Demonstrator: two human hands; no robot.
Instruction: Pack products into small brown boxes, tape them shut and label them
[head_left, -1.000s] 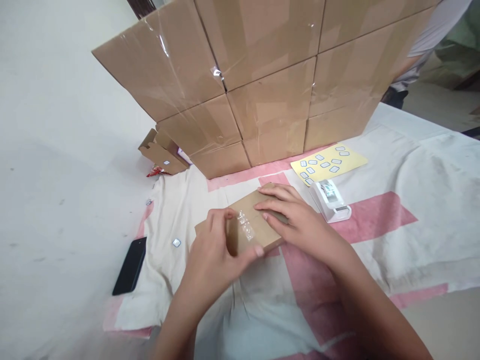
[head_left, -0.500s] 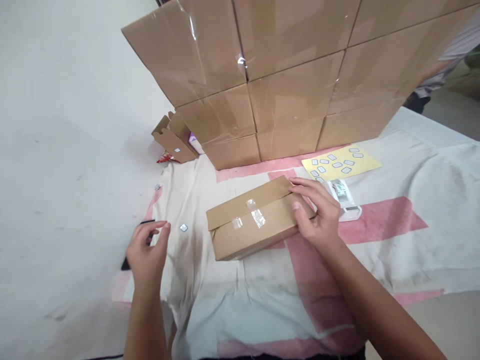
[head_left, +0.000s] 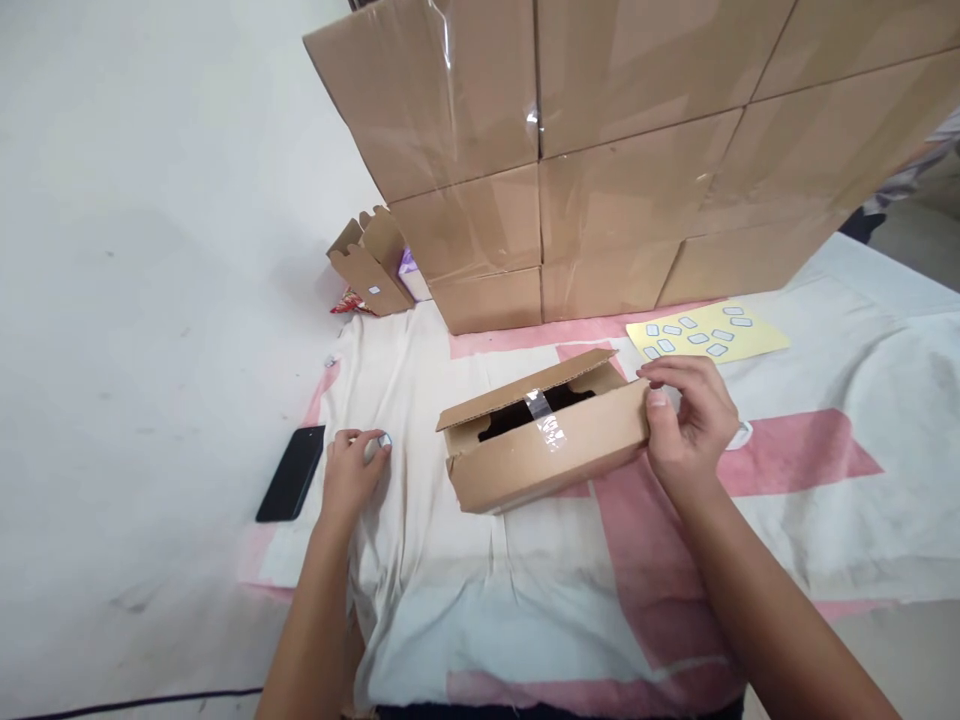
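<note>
A small brown cardboard box (head_left: 540,450) sits in front of me, its top gap showing a dark inside and a strip of clear tape (head_left: 547,420) bridging the two flaps. My right hand (head_left: 690,420) grips its right end, thumb on the near flap and fingers behind. Left of the box, my left hand (head_left: 354,470) rests low on the cloth, thumb and forefinger closed on a small whitish label (head_left: 384,440) with a blue edge. The label is partly covered by the fingertips. Beside that hand lies a black phone (head_left: 291,475).
Large taped cartons (head_left: 600,180) stand stacked behind the box. A yellow sheet (head_left: 757,335) of outlined labels lies at back right. My right hand mostly hides a white device (head_left: 741,435). An open carton (head_left: 371,265) stands at back left, by the wall (head_left: 150,300). Part of a person shows at far right.
My left hand has moved right and onto the label. The box's top flaps have parted, exposing the dark inside. My right hand keeps hold of the box's right end.
</note>
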